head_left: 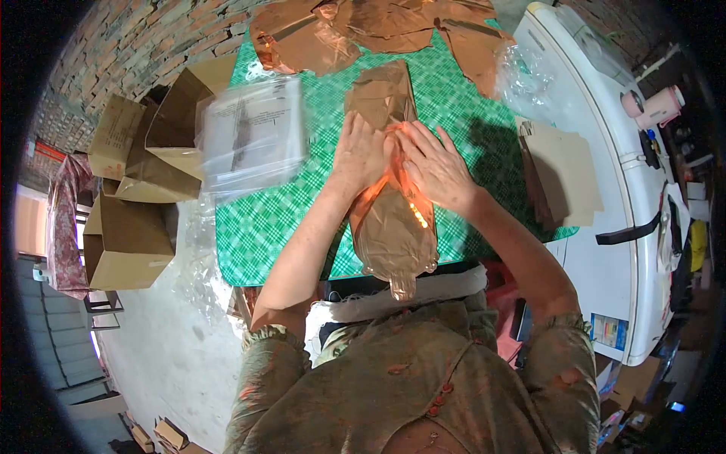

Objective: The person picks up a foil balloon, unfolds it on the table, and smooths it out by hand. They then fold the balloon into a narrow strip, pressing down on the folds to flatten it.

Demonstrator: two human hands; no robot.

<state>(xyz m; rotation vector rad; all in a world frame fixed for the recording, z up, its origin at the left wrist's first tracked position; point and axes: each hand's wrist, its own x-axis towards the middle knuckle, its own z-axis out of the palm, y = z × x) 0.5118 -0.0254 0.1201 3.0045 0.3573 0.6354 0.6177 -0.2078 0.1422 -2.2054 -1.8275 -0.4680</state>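
A copper-coloured foil balloon (397,234), deflated and folded into a long strip, lies on the green checked tablecloth (302,234). Its narrow neck points toward my body and reaches past the table's front edge. My left hand (358,153) rests flat on the left side of the foil, fingers stretched away from me. On the right side my right hand (439,166) lies over the foil with fingers spread. Between the two hands the foil is creased and shiny. Neither hand grips it visibly.
More copper foil balloons (393,30) lie at the table's far edge. Clear printed plastic bags (257,132) are stacked at left, beside open cardboard boxes (144,242). To the right are crumpled clear plastic (529,83), beige card sheets (567,170) and a white appliance (643,303).
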